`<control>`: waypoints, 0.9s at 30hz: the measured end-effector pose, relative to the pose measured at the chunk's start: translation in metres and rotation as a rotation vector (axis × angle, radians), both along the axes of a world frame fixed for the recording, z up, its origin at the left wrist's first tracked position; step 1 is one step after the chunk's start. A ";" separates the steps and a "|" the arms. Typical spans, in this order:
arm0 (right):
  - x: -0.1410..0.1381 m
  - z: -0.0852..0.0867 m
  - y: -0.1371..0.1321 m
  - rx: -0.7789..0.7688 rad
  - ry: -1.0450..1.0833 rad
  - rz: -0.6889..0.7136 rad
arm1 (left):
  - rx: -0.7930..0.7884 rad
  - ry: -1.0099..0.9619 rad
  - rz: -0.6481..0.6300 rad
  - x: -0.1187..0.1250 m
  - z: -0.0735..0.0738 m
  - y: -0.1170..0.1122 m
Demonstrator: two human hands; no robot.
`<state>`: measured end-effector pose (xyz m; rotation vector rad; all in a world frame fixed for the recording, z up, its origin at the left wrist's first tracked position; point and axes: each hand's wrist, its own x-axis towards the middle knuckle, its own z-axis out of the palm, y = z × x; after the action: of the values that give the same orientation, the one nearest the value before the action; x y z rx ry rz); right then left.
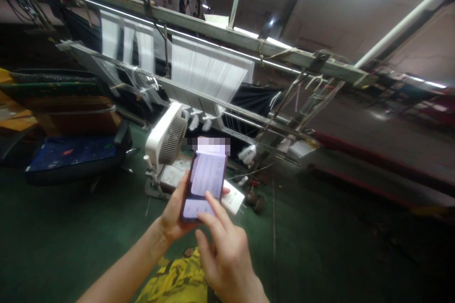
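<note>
A smartphone [209, 177] with a lit screen is tilted up in front of me. My left hand [174, 215] is closed around it from the left and below, with fingertips showing past its right edge. On the screen is a pale page that looks like a document; its text is too blurred to read. My right hand [227, 246] is over the lower part of the screen, with the index and middle fingers stretched out at the glass. Whether those fingertips touch it I cannot tell. The right hand holds nothing, and its thumb stands apart.
Beyond the phone stands a white box-shaped fan [165, 135]. A long metal frame [270, 49] hung with sheets of white threads [206, 64] crosses behind it. At left is an armchair with a blue seat [71, 154]. Far back, a person [183, 2] stands. The floor [106, 241] is green.
</note>
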<state>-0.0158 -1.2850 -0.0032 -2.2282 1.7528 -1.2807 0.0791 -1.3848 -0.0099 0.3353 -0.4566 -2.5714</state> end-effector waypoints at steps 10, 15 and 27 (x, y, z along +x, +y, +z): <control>0.000 0.011 0.008 -0.075 -0.054 0.141 | -0.086 0.017 -0.127 0.002 -0.003 0.001; -0.001 0.008 0.008 -0.100 -0.104 0.169 | -0.097 0.006 -0.114 0.001 -0.003 0.002; -0.002 0.011 0.012 -0.066 -0.126 0.174 | -0.104 -0.005 -0.110 0.001 0.000 0.004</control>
<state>-0.0175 -1.2726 0.0074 -2.2223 1.4596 -1.4239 0.0805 -1.3804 -0.0102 0.2874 -0.6244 -2.6407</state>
